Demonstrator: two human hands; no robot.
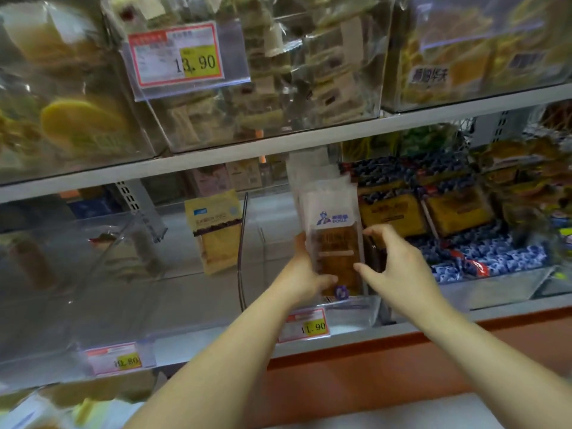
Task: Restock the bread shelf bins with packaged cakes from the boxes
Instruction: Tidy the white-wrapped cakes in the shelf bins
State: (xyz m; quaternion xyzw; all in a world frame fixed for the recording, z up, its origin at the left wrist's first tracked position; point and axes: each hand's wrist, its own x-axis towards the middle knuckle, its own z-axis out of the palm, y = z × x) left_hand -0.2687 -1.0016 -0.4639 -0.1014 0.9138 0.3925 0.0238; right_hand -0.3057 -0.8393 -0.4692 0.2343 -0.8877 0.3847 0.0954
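On the lower shelf, a clear plastic bin (356, 314) carries a red-and-yellow price label reading 11.90 (306, 326) on its front wall. Just above that bin, the left hand (306, 270) grips a tall packaged brown cake in a clear wrapper with a white top and blue logo (337, 239), held upright. Its thumb lies across the front near the bottom edge, and its fingers sit behind. The right hand (399, 267) is at the package's right side with fingers and thumb curved toward it; whether it grasps the wrapper or something dark behind it cannot be told. A yellow flat packet (216, 230) leans in the neighbouring bin to the left. Yellow packets with blue-patterned edges (396, 212) fill the bin to the right. Overhead, another clear bin shows a 13.90 label (176, 54).
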